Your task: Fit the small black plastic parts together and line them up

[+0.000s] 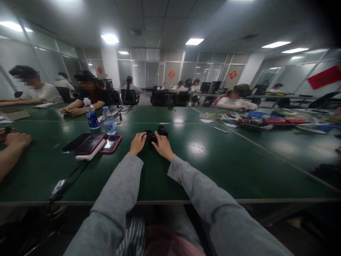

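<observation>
Both of my arms, in grey sleeves, reach forward over a green table (210, 167). Between my hands lies a small black box-like device (151, 136), too dark and small to name more exactly. My left hand (137, 143) has its curled fingertips against the device's left side. From the right, my right hand (163, 146) grips it, with the thumb and fingers at its edge. A second small black device (162, 130) stands just behind my right hand, apart from the first one.
To the left lie several phones, among them a pink-rimmed phone (111, 144) and a white power bank (90, 151), near two water bottles (108, 121). Cables and tools (255, 122) are heaped at the right. A co-worker's hand (18, 138) rests at the left edge.
</observation>
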Motion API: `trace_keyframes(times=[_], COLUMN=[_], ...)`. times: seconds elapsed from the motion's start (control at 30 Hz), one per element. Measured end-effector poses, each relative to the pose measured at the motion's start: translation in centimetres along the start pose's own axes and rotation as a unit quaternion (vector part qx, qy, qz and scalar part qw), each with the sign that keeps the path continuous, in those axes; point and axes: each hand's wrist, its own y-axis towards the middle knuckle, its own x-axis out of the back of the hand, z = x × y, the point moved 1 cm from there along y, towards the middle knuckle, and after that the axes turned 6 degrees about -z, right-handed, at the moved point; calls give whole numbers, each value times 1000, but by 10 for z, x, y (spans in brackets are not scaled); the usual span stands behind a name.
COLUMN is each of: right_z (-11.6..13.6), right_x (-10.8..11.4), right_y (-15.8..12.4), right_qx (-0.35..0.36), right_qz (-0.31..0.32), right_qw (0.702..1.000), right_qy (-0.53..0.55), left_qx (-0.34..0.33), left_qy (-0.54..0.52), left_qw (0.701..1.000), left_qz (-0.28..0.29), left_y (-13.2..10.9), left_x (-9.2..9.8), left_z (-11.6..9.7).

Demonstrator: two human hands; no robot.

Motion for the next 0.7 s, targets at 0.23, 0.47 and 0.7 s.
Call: trace_keyframes(times=[0.23,0.47,0.7], right_z=[-51,-54,-49], right_x=[-14,-17,-4], right_y=[6,3,-2], right_qx=[-59,-53,-47], right_qz=[-41,-7,-50], right_qw=[997,998,997], right_qy=[-14,13,27], left_qx=[-33,-57,-64], left_qy=[1,1,-8], left_qw=[997,997,996], left_qz=[62,55,56], left_y=[-4,-2,0], left_x=[-12,-19,-20], left_z=[0,3,6])
